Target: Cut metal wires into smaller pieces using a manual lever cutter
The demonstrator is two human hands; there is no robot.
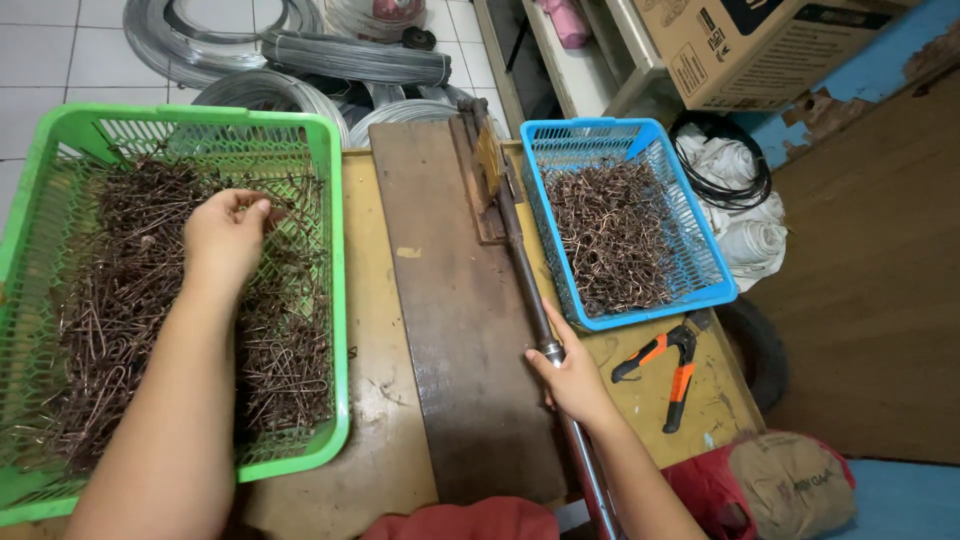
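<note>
Head view, looking down at your worktop (pixel 375 400): nearest to you, your right hand (pixel 572 378) is closed around the metal lever handle (pixel 540 320), low on the bar, thumb pointing up along it. The lever runs away from you on a slant to a hinged cutter block (pixel 487 170) at the far end of the dark board (pixel 450 330) that lies lengthwise down the middle of the worktop. Just to the right of that hand, apart from it, a pair of pliers (pixel 665 365) with orange and black grips lies on the yellow surface.

Your left forearm stretches over the green basket (pixel 335 300) on the left side. Your left hand (pixel 225 240) sits inside it, fingers curled down into the heap of rusty wire hooks (pixel 120 310) and pinching at a few of them by the fingertips; how many it holds you cannot tell from here. The hooks fill the basket all around and under the hand, tangled together.

Farther off on the right, beyond the lever hand, a blue basket (pixel 700 290) holds a second, smaller heap of bent wire pieces (pixel 610 235), well apart from both hands.

Past the far edge of the worktop, coils of grey wire (pixel 330 60) lie on the tiled floor. A cardboard box (pixel 760 45) stands at the upper right, with white sacks and a black cable (pixel 735 180) below it.
</note>
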